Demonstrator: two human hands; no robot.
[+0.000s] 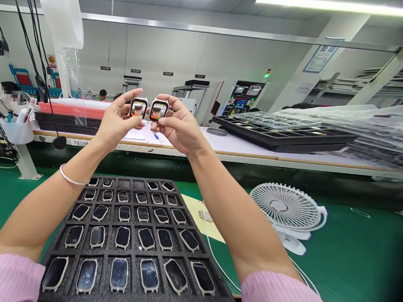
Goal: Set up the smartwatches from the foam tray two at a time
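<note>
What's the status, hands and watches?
Left hand holds one lit watch, right hand another, both raised. Foam tray of dark watches below. Nothing between them.

The scene is brightly and evenly lit by long ceiling tube lights (334, 4) that run along the top edge and burn out to plain white. Shadows are soft and faint; a dim one lies under the white fan (285, 212) on the green worktop (350, 255). The dark glass faces in the foam tray (130, 250) catch pale, blotchy reflections of the lights. The two lit watch screens (148, 108) held up in the hands glow sharply. Wide-angle distortion bends straight lines near the edges and stretches the pink sleeves (9, 276) at the bottom corners. Far background detail is soft, and one face at the left edge is pixelated
</note>
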